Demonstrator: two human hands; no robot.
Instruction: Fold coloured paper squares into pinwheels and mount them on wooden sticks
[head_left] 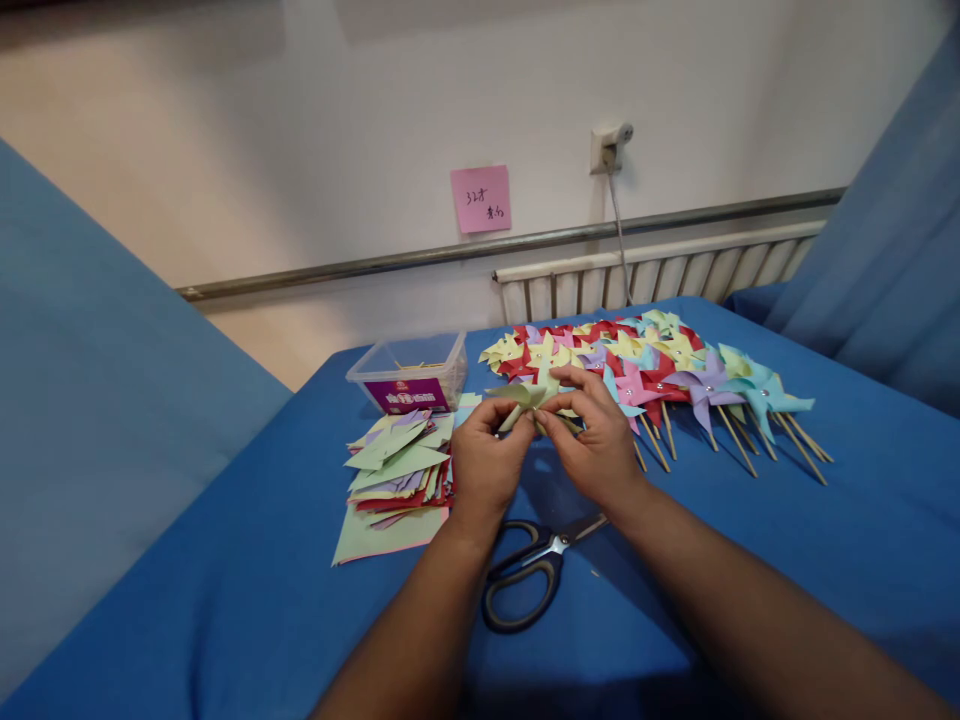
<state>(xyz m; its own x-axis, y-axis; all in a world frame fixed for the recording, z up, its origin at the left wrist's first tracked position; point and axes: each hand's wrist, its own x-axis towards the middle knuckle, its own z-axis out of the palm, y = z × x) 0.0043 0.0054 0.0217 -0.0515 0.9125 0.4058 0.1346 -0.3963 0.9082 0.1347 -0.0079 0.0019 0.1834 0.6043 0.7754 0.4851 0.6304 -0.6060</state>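
Note:
Both hands meet over the blue table, pinching one pale green folded paper piece (525, 396). My left hand (486, 462) grips its left side, and my right hand (596, 440) folds its flaps from the right. Just left of my left hand lies a stack of cut coloured paper squares (396, 470). Behind my hands spreads a heap of finished paper pinwheels (645, 365) on wooden sticks. Black-handled scissors (529, 570) lie on the cloth under my wrists.
A clear plastic box (409, 375) with a purple label stands behind the paper stack. The table is covered in blue cloth (862, 540). A radiator (660, 275), a wall socket with a cable (609, 148) and a pink note (481, 199) are at the back wall. Blue fabric hangs on both sides.

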